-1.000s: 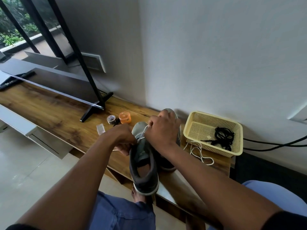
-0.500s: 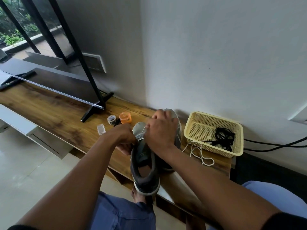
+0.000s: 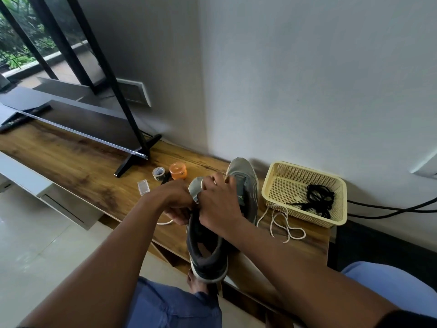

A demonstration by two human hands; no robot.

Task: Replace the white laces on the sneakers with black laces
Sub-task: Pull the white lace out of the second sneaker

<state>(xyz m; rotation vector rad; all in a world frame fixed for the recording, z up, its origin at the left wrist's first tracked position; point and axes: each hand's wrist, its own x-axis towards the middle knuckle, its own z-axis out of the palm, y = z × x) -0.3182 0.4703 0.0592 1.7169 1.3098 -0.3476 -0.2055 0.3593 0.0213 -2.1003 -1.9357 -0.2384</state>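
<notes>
Head view: both hands' fingers [image 3: 214,183] curled on sneaker [image 3: 205,252] laces.

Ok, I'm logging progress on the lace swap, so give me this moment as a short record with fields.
near sneaker: held at table edge, both hands on it
left hand: grips the sneaker's left side
right hand: fingers curled over the lace area
far sneaker: on table, behind the hands
white lace: loose on table
black laces: in basket, untouched

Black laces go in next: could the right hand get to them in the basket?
Probably yes: the black laces lie uncovered in the open basket, just right of the right hand, which is busy on the sneaker.
</notes>
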